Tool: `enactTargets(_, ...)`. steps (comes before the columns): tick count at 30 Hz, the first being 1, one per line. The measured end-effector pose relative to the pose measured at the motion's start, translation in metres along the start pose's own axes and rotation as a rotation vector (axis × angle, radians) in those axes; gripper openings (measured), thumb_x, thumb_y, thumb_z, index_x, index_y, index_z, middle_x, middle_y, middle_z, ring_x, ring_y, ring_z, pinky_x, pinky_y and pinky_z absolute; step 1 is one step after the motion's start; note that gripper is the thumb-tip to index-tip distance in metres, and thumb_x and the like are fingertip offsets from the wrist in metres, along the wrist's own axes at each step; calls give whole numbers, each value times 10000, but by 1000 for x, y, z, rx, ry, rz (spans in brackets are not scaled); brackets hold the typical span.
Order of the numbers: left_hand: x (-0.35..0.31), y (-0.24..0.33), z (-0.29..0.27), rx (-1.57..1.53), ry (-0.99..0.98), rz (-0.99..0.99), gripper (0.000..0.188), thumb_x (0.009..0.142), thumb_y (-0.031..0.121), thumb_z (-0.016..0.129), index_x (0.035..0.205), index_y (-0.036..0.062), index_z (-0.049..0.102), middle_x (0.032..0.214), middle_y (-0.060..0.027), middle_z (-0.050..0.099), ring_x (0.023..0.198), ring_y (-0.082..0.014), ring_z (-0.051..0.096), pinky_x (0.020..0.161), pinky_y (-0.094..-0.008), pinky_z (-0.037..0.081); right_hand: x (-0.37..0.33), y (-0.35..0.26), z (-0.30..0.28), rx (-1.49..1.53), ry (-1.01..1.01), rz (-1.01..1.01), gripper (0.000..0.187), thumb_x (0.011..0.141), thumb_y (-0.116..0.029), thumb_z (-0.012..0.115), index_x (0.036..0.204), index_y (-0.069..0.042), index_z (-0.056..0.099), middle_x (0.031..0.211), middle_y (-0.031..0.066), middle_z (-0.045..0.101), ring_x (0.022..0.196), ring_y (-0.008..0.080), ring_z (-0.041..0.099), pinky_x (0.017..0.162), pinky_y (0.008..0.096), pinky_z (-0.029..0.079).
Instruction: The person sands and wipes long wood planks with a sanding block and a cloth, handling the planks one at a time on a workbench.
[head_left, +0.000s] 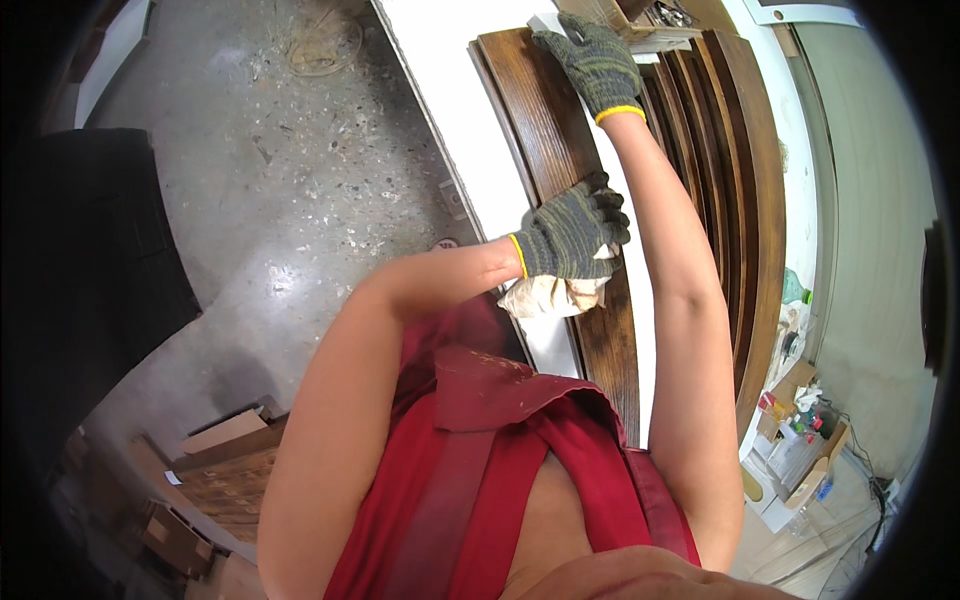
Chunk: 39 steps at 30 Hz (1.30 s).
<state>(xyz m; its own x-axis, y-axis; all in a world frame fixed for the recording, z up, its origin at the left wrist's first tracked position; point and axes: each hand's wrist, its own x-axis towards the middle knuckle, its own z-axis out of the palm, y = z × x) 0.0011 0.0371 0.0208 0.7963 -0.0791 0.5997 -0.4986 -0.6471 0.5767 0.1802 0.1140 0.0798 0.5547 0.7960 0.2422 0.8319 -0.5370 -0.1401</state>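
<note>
A long dark-brown wooden board (548,110) with visible grain lies on the white worktop in front of me. My left hand (575,230), in a grey-green knit glove with a yellow cuff, is closed on a crumpled cream cloth (555,297) resting on the board. My right hand (597,68), gloved alike, reaches to the board's far end. Its thumb and fingers are closed around a small pale block (545,22), mostly hidden by the glove.
Several similar dark boards (735,150) stand side by side to the right. A cardboard box (655,25) with small items sits at the far end. The white worktop (440,70) ends at the left above a stained concrete floor (300,170). A cluttered tray (800,440) is at the lower right.
</note>
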Motion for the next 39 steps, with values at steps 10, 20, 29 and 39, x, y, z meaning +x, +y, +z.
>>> enactTargets(10, -6, 4, 1, -90, -214, -126, 460, 869, 379, 585, 1255, 130, 563, 1320, -51, 573, 1280, -224, 480, 1191, -421, 230, 3, -76, 10, -77, 16, -200, 608, 851, -636, 583, 1222, -164, 680, 984, 124, 685, 930, 296, 648, 804, 448, 509)
enactTargets(20, -3, 3, -7, -34, -182, -58, 363, 761, 361, 613, 1015, 101, 598, 1074, -90, 598, 1094, -271, 547, 1106, -478, 316, 11, -10, -9, -193, 8, 124, 671, 866, -673, 550, 1258, -141, 662, 1154, 197, 676, 1082, 324, 648, 929, 442, 518)
enactTargets(29, -29, 1, 23, -2732, 94, -243, 413, 1064, 192, 342, 1451, 65, 409, 1484, -119, 445, 1336, -245, 464, 1136, -395, 357, -7, -71, 21, -61, 117, -252, 539, 892, -537, 566, 1241, -135, 652, 1063, 155, 666, 979, 316, 630, 846, 461, 486)
enactTargets(39, -9, 1, -10, -980, -219, -68, 425, 973, 248, 523, 1374, 119, 463, 1352, -75, 543, 1262, -217, 508, 1079, -366, 409, 0, 14, 20, -135, 62, 193, 673, 915, -647, 467, 1279, -107, 637, 1248, 161, 641, 1124, 326, 619, 989, 444, 468)
